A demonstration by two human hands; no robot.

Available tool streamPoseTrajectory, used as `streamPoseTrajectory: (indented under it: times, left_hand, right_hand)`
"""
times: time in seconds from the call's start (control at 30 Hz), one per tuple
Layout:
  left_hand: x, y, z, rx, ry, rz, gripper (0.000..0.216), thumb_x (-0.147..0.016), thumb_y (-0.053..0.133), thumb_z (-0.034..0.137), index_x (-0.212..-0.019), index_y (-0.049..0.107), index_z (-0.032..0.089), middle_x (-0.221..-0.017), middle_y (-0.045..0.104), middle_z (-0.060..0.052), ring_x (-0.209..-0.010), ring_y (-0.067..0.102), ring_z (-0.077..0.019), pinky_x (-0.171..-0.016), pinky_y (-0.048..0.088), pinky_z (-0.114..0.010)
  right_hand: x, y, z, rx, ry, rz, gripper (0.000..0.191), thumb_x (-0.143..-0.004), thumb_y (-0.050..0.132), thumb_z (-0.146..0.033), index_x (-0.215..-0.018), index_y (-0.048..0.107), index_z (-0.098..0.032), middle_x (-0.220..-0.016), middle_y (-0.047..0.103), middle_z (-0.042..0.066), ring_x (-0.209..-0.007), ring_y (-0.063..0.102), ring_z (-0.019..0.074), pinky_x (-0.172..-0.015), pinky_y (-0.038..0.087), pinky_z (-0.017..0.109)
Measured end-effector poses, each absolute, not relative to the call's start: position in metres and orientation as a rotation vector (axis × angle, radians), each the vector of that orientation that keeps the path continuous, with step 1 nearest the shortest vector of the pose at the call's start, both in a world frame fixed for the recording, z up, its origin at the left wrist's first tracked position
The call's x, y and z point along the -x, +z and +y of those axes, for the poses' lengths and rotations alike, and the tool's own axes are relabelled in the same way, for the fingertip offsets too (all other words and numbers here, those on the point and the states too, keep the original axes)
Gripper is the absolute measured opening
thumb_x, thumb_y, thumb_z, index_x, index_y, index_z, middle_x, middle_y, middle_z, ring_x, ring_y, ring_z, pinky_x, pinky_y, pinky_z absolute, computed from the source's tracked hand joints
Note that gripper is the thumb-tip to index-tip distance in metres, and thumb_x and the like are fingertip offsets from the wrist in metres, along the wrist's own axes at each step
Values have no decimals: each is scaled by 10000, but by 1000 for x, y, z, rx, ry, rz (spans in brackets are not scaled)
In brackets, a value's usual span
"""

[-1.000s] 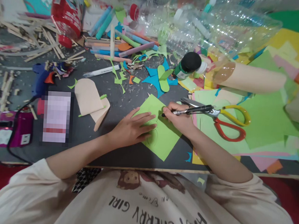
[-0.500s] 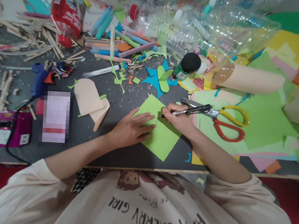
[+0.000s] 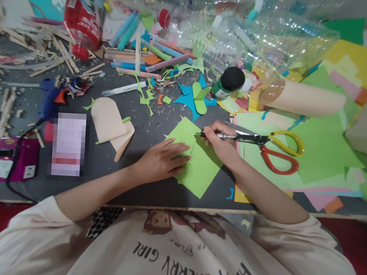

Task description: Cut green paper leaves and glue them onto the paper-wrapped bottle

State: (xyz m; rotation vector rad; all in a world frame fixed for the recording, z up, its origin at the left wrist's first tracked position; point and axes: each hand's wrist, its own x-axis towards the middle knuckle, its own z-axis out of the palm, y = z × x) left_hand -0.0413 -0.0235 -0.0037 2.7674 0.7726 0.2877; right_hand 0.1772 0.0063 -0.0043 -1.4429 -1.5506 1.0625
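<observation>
A light green sheet of paper [image 3: 203, 175] lies tilted on the dark table, with faint curved lines drawn on it. My left hand [image 3: 160, 161] rests flat on its left part, fingers spread. In my right hand [image 3: 221, 143] is a black and silver pen [image 3: 226, 136], its tip just over the upper part of the sheet. Scissors [image 3: 282, 153] with one yellow and one red handle lie just right of that hand, partly behind the pen's end. Above the sheet sits a blue paper star shape [image 3: 186, 91] with green petal pieces [image 3: 199, 99] on it.
At left are a blue glue gun [image 3: 48, 97], a purple packet [image 3: 19, 161] and a folded beige paper piece [image 3: 109, 117]. Wooden sticks, markers and clear plastic bottles [image 3: 274, 39] fill the back. A black-capped green bottle [image 3: 229, 82] stands beyond the stacked coloured paper [image 3: 321, 149].
My right hand has shifted slightly right and up with the pen, whose tip has moved up the sheet. My left hand stays almost in place on the paper.
</observation>
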Motion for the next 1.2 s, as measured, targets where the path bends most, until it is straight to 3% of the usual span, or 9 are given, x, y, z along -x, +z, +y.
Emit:
streamPoseTrajectory:
  times: [0.27,1.2]
  left_hand:
    - [39,-5,-22,-2780,321,792,358,-923,461,375,-1198,582,180,-1347,543,-135,-1240,505,-269,-1026,425,-454]
    - [39,-6,-21,-2792,284,809,353,-907,481,380,-1205,579,219,-1371,526,-114,-1244,497,-255,-1020,432,-458]
  right_hand:
    - [-174,3,9,1418,1175,-1654,393,-844,546,-434,-541,432,-211,-483,509,-30,-479,482,105,-511,369,258]
    - [-173,0,10,1410,1139,-1741,347,-844,541,-367,-550,442,-210,-553,492,-26,-533,454,112,-551,352,271]
